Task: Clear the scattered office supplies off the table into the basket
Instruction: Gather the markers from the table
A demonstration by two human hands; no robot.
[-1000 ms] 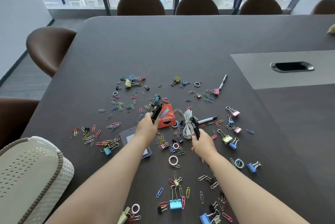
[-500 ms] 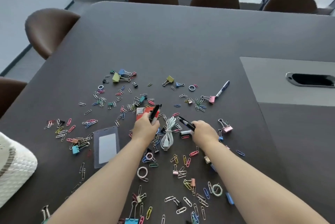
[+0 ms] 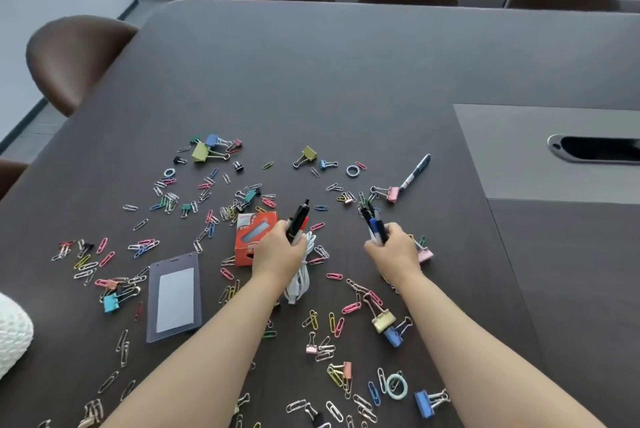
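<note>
My left hand (image 3: 278,252) grips black pens (image 3: 298,219) pointing up and away, and a coiled white cable (image 3: 300,280) hangs under the same hand. My right hand (image 3: 394,254) is closed around a bundle of dark and blue pens (image 3: 374,225). An orange staples box (image 3: 251,237) lies just left of my left hand. Another pen (image 3: 415,171) lies on the table further back right. A clear badge holder (image 3: 174,296) lies at the front left. Coloured paper clips and binder clips, such as a yellow one (image 3: 201,152), are scattered everywhere. The white basket (image 3: 12,332) shows only at the left edge.
The dark table (image 3: 329,81) has a grey inset panel with a cable slot (image 3: 595,148) at the right. Brown chairs (image 3: 74,56) stand along the left and far sides. Small rings (image 3: 352,170) lie among the clips.
The view has tilted slightly. My right hand moved right and now holds the pens upright. My left hand has gathered the white cable along with its pens.
</note>
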